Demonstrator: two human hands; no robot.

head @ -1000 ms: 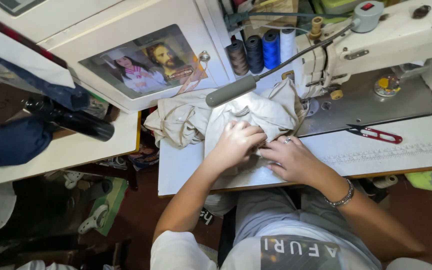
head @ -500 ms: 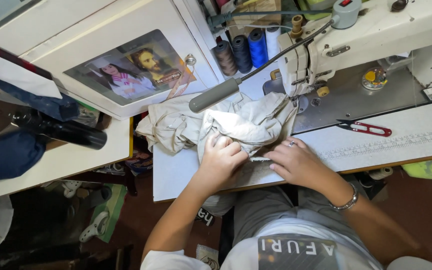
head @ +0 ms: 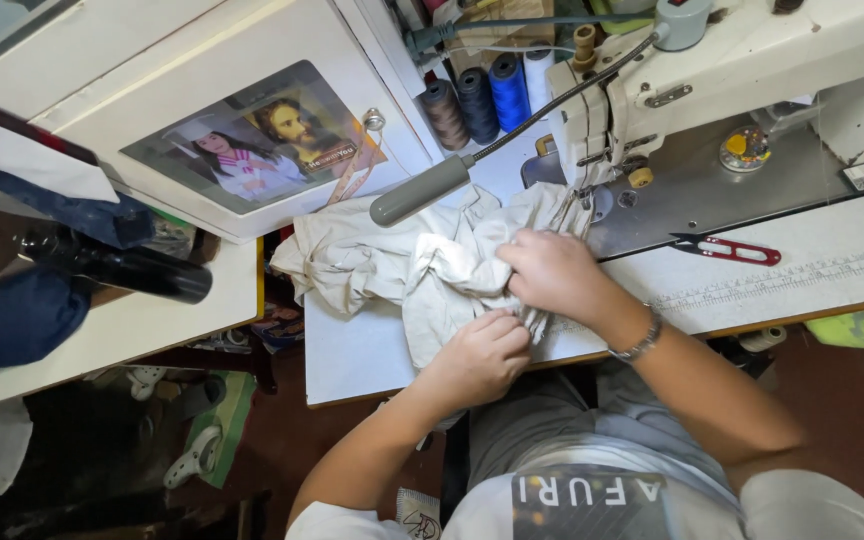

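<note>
- Both hands are gripping a crumpled cream cloth (head: pixel 407 265) on the white sewing table (head: pixel 352 365), near its front edge.
- Left hand (head: pixel 480 355) is lying curled over the near fold of the cloth, fingers bent and pinching the fabric against the table.
- Right hand (head: pixel 552 272) is resting just beyond it, fingers closed on a bunch of the same fabric; a metal bracelet (head: pixel 640 342) is sitting on that wrist.
- The two hands are working almost touching, the right one farther and a little to the right.
- Cloth is spreading leftward in loose folds from the hands, and its far right corner is reaching up to the needle area of the white sewing machine (head: pixel 712 70).
- A grey handle (head: pixel 420 190) on a thin rod is lying across the far edge of the cloth.
- Thread cones (head: pixel 479 100) in brown, dark blue, bright blue and white are standing in a row at the far side, left of the machine head.
- Red-handled snips (head: pixel 727 250) are lying on the table to the right of the hands, well apart from the cloth.
- A framed picture (head: pixel 252 140) is leaning on the white cabinet at the far left.
- A dark bottle (head: pixel 117 265) is lying on the side table at the left, near blue fabric (head: pixel 12 315).
</note>
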